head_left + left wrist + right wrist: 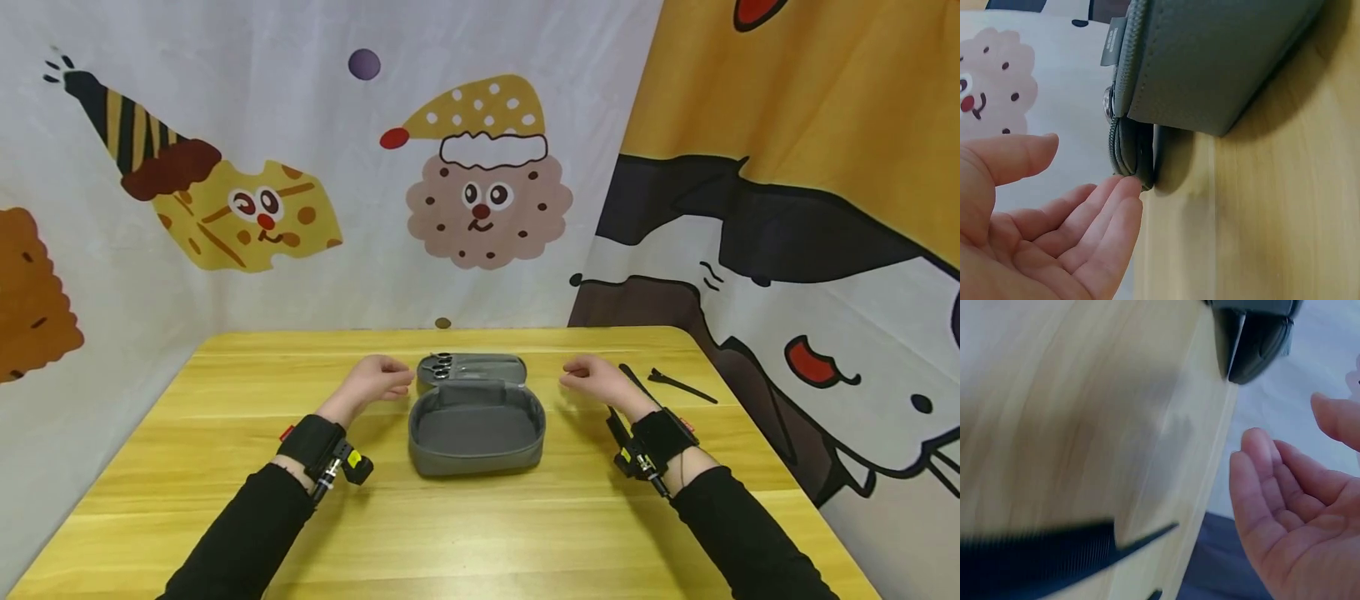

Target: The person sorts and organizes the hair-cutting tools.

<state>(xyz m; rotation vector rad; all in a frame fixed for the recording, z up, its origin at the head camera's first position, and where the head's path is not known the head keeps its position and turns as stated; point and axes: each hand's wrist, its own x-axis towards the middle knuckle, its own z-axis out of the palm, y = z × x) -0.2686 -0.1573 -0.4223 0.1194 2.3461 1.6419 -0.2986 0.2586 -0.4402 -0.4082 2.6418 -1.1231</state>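
A grey zippered case (477,461) stands unzipped at the middle of the table, its lid (491,367) folded back towards the wall. Several scissors (441,365) are tucked into the left side of the lid, handles showing; the case's main compartment holds nothing visible. My left hand (377,379) hovers left of the lid, fingers loosely bent and thumb apart in the left wrist view. Whether its fingertips touch the lid I cannot tell. Off to the right, my right hand (596,379) is held above the table with relaxed fingers and nothing in it.
Beside my right wrist lies a black comb (1041,556), partly hidden by the arm in the head view. A slim black hair clip (682,386) rests farther right, near the table's right edge. Printed curtains (300,83) hang behind the wooden table (450,542).
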